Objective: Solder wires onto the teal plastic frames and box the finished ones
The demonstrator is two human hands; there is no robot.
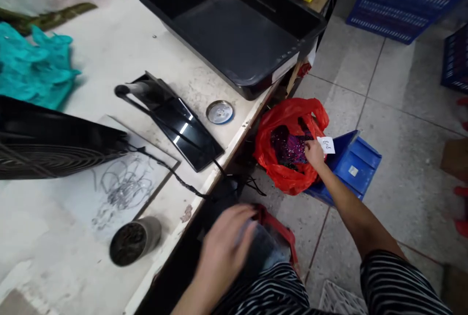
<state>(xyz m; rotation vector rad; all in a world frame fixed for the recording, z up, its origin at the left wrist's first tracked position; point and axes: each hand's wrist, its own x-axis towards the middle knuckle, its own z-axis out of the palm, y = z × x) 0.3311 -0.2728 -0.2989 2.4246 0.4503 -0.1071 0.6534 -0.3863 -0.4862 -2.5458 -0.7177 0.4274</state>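
My right hand point(315, 155) reaches into a red plastic bag point(266, 139) on the floor side of the table. Its fingers are closed at the edge of glittery purple material point(294, 148) inside; what exactly they grip is hidden. A white paper tag point(326, 145) with handwritten figures shows right beside these fingers. Behind and under the bag is a blue plastic bin point(360, 166). Near the table edge, above my lap, my left hand point(228, 242) is blurred, its thumb apart from the bent fingers, with nothing seen in it.
On the white table point(120, 56) stand a large black tray point(234, 27), a glossy black lamp-like device point(183, 132), a round metal lid point(220, 111) and a grey cup point(148, 237) of dark stuff. A black fan point(54, 144) is at left. Blue crates point(398, 5) stand on the floor.
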